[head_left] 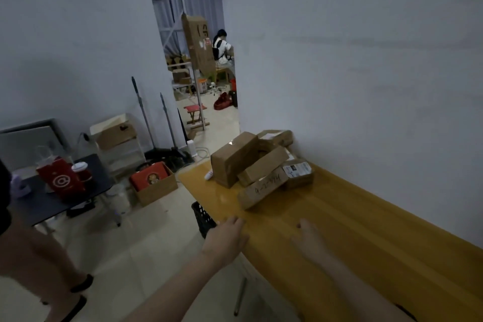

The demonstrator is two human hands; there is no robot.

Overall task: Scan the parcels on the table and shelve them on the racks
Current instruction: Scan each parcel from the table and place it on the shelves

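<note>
Several brown cardboard parcels are piled at the far end of the yellow wooden table point(352, 230), against the wall. The largest parcel point(232, 159) stands at the left of the pile. A long flat parcel point(264, 187) with handwritten numbers lies nearest me, and a small parcel with a white label point(298, 171) sits to its right. A white scanner-like object point(209, 174) lies at the table's far left edge. My left hand point(227, 238) reaches out over the table's left edge, holding nothing. My right hand point(308, 238) stretches over the tabletop with relaxed fingers, short of the parcels.
A black crate point(202, 217) stands on the floor beside the table. A dark side table point(78, 201) at left carries a red bag point(61, 180). An open carton with a red box point(154, 181) sits on the floor. Another person's leg point(44, 256) stands at left. A doorway point(201, 73) opens beyond.
</note>
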